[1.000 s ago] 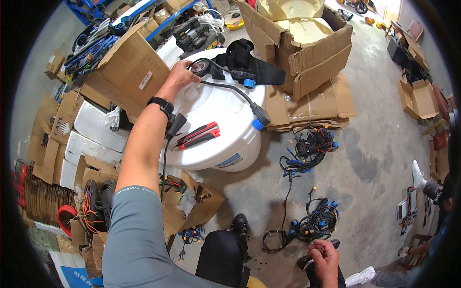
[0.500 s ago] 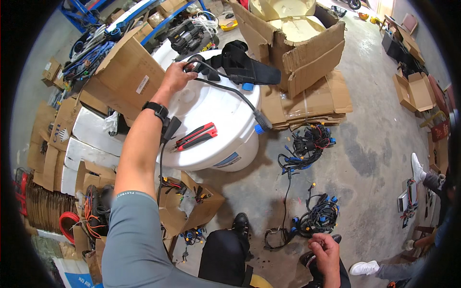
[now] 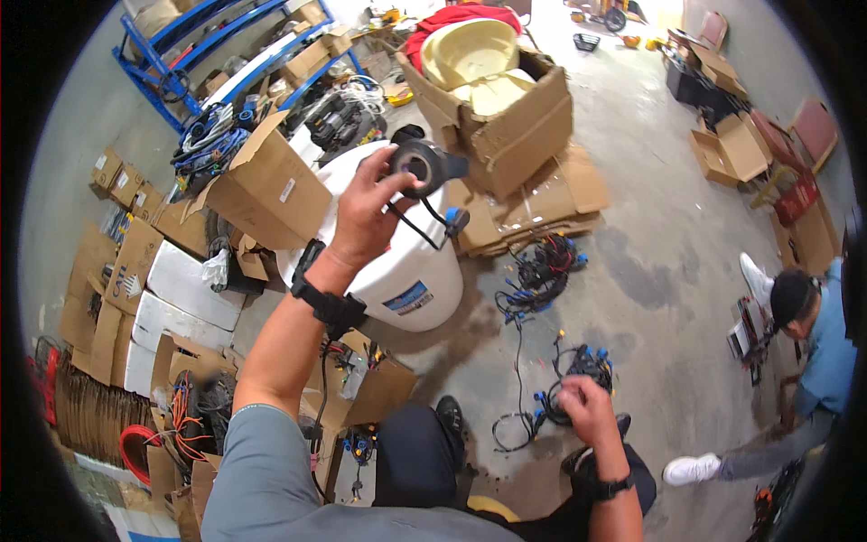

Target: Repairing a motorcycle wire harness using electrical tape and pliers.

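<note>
My left hand [image 3: 366, 203] is raised over the white tub [image 3: 433, 294], its fingers closed on a roll of black tape [image 3: 433, 165]. Just below the roll hangs a black cable with a blue-tipped connector [image 3: 456, 219], beside the tub's rim. How that cable is held, if at all, I cannot tell. My right hand [image 3: 587, 406] is curled closed above my leg, in front of a coil of black cable with blue connectors [image 3: 591, 363]. Anything inside its fingers is hidden.
Farther off lies a second wire bundle [image 3: 548, 266] on the floor. Behind the tub, a big cardboard box [image 3: 524, 135] stands on flattened cardboard [image 3: 560, 203]. An open box of parts [image 3: 384, 388] sits near my knee. Another person [image 3: 817, 352] crouches at the right.
My left hand has lifted from the tub top and come nearer, now with the tape roll in clear view. My right hand has moved slightly up and left, its fingers more curled.
</note>
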`<state>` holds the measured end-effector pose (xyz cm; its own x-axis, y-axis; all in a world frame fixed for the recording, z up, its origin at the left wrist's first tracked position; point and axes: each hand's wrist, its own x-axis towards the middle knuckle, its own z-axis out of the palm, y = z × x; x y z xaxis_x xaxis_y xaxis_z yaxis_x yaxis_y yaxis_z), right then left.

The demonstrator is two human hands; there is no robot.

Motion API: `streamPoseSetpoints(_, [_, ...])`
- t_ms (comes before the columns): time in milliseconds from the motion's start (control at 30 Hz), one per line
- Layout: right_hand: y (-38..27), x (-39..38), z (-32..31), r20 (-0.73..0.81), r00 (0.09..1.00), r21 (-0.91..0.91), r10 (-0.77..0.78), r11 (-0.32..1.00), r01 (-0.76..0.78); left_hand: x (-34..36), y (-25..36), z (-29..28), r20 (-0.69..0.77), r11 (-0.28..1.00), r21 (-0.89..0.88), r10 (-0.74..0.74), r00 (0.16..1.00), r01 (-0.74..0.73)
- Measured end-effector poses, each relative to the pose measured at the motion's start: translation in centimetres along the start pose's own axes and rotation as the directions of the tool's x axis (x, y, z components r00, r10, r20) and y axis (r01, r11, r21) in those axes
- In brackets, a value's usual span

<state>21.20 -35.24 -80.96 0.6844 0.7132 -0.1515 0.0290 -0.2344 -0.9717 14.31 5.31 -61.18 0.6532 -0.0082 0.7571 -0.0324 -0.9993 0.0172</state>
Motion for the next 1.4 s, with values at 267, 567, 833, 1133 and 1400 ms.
streamPoseSetpoints(267, [-1.1,0.2,-0.7,-0.053,0.981,0.239,-0.188,0.951,0.195,-3.7,14.6,2.6,0.187,0.902,-0.421,-0.016,0.982,0.095])
streamPoseSetpoints(567, [-3.9,-2.7,-1.7,0.020,0.876,0.427,-0.482,0.796,0.428,-10.3,26.5,4.9,0.310,0.648,-0.710,-0.063,0.949,0.275])
streamPoseSetpoints(833, [-3.4,-3.7,-2.3,0.001,0.929,0.577,-0.370,0.759,0.302,-11.8,28.2,6.9,0.303,0.528,-0.776,-0.166,0.938,0.344])
streamPoseSetpoints(1133, [-0.8,-0.8,-1.4,-0.133,0.956,0.386,-0.263,0.874,0.294,-15.0,26.0,9.4,0.940,-0.644,-0.291,-0.053,0.338,0.708])
streamPoseSetpoints(1400, [-2.1,0.0,-0.4,-0.073,0.984,0.573,-0.164,0.801,0.175,-15.1,23.6,10.7,0.920,-0.533,-0.323,0.017,0.392,0.782])
